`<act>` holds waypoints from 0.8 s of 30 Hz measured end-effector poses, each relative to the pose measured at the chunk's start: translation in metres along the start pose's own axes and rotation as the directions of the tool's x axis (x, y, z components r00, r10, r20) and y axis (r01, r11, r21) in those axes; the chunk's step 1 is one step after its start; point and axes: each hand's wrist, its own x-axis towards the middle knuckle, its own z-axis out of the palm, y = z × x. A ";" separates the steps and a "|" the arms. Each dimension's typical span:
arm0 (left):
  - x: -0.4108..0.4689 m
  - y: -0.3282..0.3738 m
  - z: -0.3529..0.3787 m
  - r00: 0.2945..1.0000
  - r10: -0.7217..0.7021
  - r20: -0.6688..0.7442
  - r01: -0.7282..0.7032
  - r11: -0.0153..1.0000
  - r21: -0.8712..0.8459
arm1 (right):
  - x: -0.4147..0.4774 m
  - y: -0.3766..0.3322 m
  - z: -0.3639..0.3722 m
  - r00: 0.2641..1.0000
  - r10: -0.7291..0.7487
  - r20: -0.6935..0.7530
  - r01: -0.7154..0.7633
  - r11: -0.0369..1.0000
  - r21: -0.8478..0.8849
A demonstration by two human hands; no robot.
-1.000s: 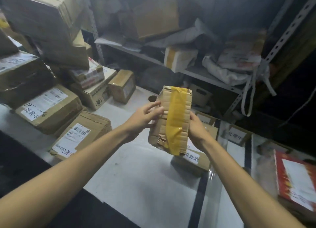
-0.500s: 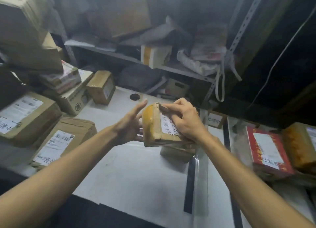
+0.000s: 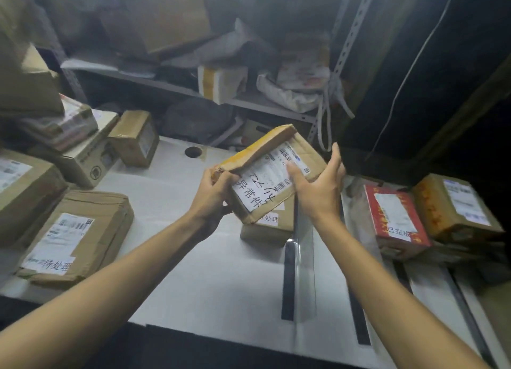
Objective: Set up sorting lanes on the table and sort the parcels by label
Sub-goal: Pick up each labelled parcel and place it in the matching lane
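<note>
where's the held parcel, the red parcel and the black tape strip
held parcel (image 3: 265,186), head view, on its white label
red parcel (image 3: 394,216), head view, on its white label
black tape strip (image 3: 288,285), head view, mid-length

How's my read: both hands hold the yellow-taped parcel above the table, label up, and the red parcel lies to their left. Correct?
Not quite. The head view shows the red parcel lying to the right of the hands, not to their left. The rest stands: the left hand and right hand hold the yellow-taped parcel above the table, label up.
</note>
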 end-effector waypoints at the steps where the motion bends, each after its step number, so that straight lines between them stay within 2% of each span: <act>1: -0.003 -0.002 0.006 1.000 0.011 0.004 -0.011 1.000 -0.023 | -0.001 -0.002 -0.003 0.988 0.128 0.090 -0.144 0.969 0.199; 2: -0.006 -0.004 0.011 1.000 0.010 0.026 -0.009 0.999 -0.047 | -0.002 -0.004 -0.005 0.955 0.214 0.207 -0.278 0.887 0.368; 3: -0.009 -0.007 0.016 0.998 0.002 0.062 0.003 0.997 -0.075 | -0.002 -0.005 -0.007 0.919 0.253 0.302 -0.373 0.805 0.462; 4: -0.011 -0.010 0.020 0.995 -0.009 0.098 0.017 0.996 -0.086 | -0.002 -0.006 -0.011 0.910 0.239 0.339 -0.392 0.765 0.512; 5: -0.012 -0.012 0.024 0.992 -0.016 0.129 0.024 0.998 -0.057 | 0.000 -0.005 -0.015 0.926 0.201 0.320 -0.352 0.768 0.535; 7: -0.013 -0.016 0.027 0.988 -0.020 0.156 0.000 0.992 0.128 | 0.008 -0.001 -0.029 0.954 0.134 0.268 -0.267 0.786 0.558; 9: -0.015 -0.018 0.032 0.983 0.015 0.181 -0.060 0.968 0.245 | 0.016 0.008 -0.042 0.946 0.100 0.309 -0.262 0.797 0.544; 11: -0.016 -0.021 0.043 0.968 0.051 0.245 -0.105 0.971 0.213 | 0.023 0.019 -0.053 0.927 0.081 0.367 -0.271 0.821 0.502; 14: -0.017 -0.019 0.068 0.940 0.037 0.340 -0.100 0.980 0.169 | 0.025 0.035 -0.067 0.912 0.043 0.408 -0.248 0.850 0.465; 18: -0.021 -0.030 0.102 0.960 0.013 0.279 -0.071 0.977 0.199 | 0.028 0.060 -0.091 0.877 0.028 0.479 -0.276 0.846 0.456; 24: -0.026 -0.058 0.143 0.970 -0.045 0.241 -0.005 0.980 0.201 | 0.042 0.093 -0.129 0.859 0.043 0.510 -0.284 0.869 0.405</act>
